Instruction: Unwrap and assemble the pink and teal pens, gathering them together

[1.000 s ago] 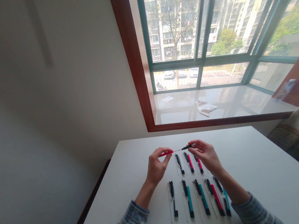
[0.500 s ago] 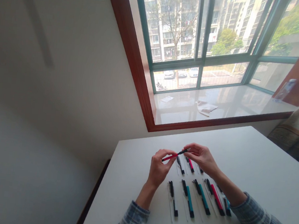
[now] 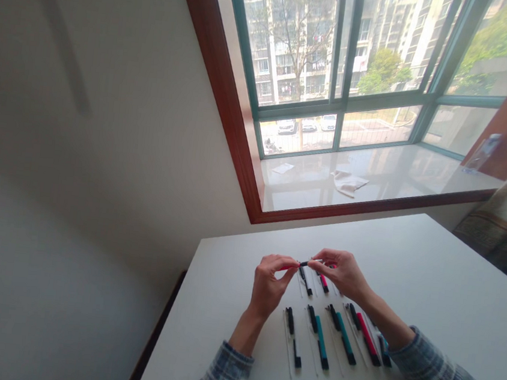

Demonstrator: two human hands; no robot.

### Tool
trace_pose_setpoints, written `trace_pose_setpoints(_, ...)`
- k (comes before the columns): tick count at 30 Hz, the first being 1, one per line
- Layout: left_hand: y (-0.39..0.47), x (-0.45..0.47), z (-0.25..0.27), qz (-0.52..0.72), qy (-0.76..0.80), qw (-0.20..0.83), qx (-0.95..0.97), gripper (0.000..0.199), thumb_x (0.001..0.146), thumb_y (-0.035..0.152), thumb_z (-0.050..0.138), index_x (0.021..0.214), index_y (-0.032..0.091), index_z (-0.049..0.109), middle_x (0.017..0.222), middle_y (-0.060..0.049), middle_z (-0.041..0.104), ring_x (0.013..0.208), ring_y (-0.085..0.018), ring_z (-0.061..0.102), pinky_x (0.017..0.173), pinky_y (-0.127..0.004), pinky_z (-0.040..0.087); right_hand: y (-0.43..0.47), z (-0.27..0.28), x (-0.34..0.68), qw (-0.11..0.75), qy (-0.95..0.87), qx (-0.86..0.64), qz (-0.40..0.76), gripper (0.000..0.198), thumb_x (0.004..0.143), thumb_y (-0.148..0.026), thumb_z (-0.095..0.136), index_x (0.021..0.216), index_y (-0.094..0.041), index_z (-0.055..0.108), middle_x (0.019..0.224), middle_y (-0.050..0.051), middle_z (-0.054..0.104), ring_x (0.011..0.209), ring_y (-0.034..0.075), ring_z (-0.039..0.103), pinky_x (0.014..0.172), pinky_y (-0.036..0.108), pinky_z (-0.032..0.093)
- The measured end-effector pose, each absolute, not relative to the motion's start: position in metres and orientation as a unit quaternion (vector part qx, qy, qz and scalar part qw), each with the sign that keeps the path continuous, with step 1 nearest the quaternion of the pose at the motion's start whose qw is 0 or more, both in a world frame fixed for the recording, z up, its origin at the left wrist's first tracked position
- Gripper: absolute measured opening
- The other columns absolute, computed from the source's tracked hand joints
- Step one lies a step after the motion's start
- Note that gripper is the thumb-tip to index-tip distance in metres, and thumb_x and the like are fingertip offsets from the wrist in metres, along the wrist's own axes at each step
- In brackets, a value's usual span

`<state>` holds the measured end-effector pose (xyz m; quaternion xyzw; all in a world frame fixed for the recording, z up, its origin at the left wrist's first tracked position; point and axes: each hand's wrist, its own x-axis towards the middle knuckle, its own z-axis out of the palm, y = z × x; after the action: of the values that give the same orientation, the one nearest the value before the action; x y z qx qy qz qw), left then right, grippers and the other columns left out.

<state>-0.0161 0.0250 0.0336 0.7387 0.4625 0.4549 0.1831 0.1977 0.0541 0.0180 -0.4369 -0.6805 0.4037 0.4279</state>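
White and smooth, the table (image 3: 223, 308) stretches out from beneath your forearms, both in blue plaid sleeves (image 3: 432, 366). Nearest you on it lies a row of pen parts in sets, each slanting a little. At its left end you have a thin white refill (image 3: 287, 343) beside a black grip (image 3: 290, 321), with a slim black-ended barrel (image 3: 296, 355) below the grip. Next to the right come two sets with teal barrels (image 3: 346, 337), then one with a red barrel (image 3: 367, 338); your right forearm partly covers the last set.

Beyond that row, your left hand (image 3: 268, 285) is raised above the table, thumb and fingers closed on the red body of a pen (image 3: 304, 263). Its black section sticks out toward your right hand (image 3: 342, 272), whose thumb and fingertips are pinched narrow at the other end. You have the pen lying nearly level between both hands, over the far row; the exact joint is too small to make out.

Under and just past your fingers is that second row: a black piece (image 3: 305, 281) and a red piece (image 3: 323, 282) show, the rest partly hidden by your right hand.

Farther off, red-brown trim (image 3: 225, 99) borders the window recess. On its glossy sill (image 3: 400, 169) you can see a crumpled white cloth (image 3: 349, 183), a flat paper (image 3: 283, 168) and a clear bottle (image 3: 482, 155). Through the green-framed window (image 3: 381, 99) stand parked cars (image 3: 308, 125), trees (image 3: 383, 74) and tall buildings (image 3: 407, 25).
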Motion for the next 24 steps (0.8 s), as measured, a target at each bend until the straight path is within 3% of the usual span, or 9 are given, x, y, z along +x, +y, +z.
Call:
trace_pose_setpoints(4,0.024,-0.015,0.035,0.442,0.458,0.16,0.755,0.009,0.089,0.021,0.074,0.092,0.028,0.078,0.094,0.0,0.079,0.091,-0.022,0.071,0.094,-0.044,0.049,0.05,0.02,0.196,0.377,-0.713,-0.479,0.347,0.057,0.095,-0.061,0.055,0.059,-0.019,0.068,0.054,0.001,0.066,0.049,0.013,0.055,0.055,0.025,0.043)
trace_pose_setpoints(7,0.025,-0.015,0.034,0.439,0.46,0.161,0.755,0.008,0.09,0.022,0.073,0.093,0.028,0.077,0.094,0.0,0.079,0.091,-0.021,0.072,0.094,-0.044,0.049,0.049,0.023,0.197,0.355,-0.731,-0.484,0.325,0.061,0.098,-0.059,0.049,0.057,-0.019,0.067,0.053,0.001,0.065,0.049,0.013,0.056,0.057,0.025,0.042)
trace_pose_setpoints(11,0.027,-0.016,0.032,0.445,0.472,0.171,0.742,0.007,0.09,0.025,0.072,0.093,0.027,0.077,0.095,-0.002,0.08,0.091,-0.023,0.072,0.092,-0.043,0.052,0.05,0.026,0.2,0.366,-0.736,-0.462,0.332,0.044,0.097,-0.056,0.053,0.082,-0.02,0.075,0.068,0.002,0.072,0.06,0.016,0.063,0.06,0.026,0.047)
trace_pose_setpoints(13,0.028,-0.017,0.031,0.45,0.477,0.176,0.734,0.007,0.09,0.025,0.072,0.093,0.027,0.077,0.095,-0.002,0.08,0.092,-0.023,0.072,0.092,-0.044,0.053,0.052,0.028,0.202,0.39,-0.73,-0.441,0.348,0.034,0.093,-0.053,0.062,0.104,-0.022,0.073,0.081,0.003,0.075,0.068,0.018,0.066,0.064,0.028,0.051)
trace_pose_setpoints(15,0.028,-0.018,0.03,0.455,0.48,0.179,0.728,0.007,0.09,0.025,0.071,0.093,0.027,0.077,0.095,-0.002,0.08,0.093,-0.024,0.072,0.092,-0.045,0.054,0.053,0.028,0.203,0.41,-0.731,-0.417,0.352,0.035,0.089,-0.049,0.068,0.113,-0.024,0.069,0.091,0.004,0.076,0.075,0.019,0.068,0.069,0.03,0.055)
trace_pose_setpoints(19,0.028,-0.018,0.03,0.46,0.474,0.19,0.726,0.008,0.09,0.025,0.07,0.094,0.026,0.077,0.096,-0.003,0.079,0.093,-0.023,0.073,0.088,-0.042,0.057,0.054,0.028,0.203,0.412,-0.744,-0.408,0.331,0.026,0.092,-0.047,0.064,0.096,-0.022,0.072,0.083,0.003,0.074,0.071,0.018,0.065,0.068,0.032,0.054)
trace_pose_setpoints(24,0.028,-0.017,0.031,0.452,0.471,0.19,0.733,0.007,0.09,0.024,0.071,0.093,0.026,0.077,0.095,-0.003,0.079,0.092,-0.022,0.072,0.093,-0.043,0.055,0.053,0.026,0.204,0.368,-0.763,-0.432,0.31,0.038,0.097,-0.051,0.057,0.077,-0.021,0.07,0.066,0.001,0.069,0.059,0.015,0.059,0.06,0.029,0.048)
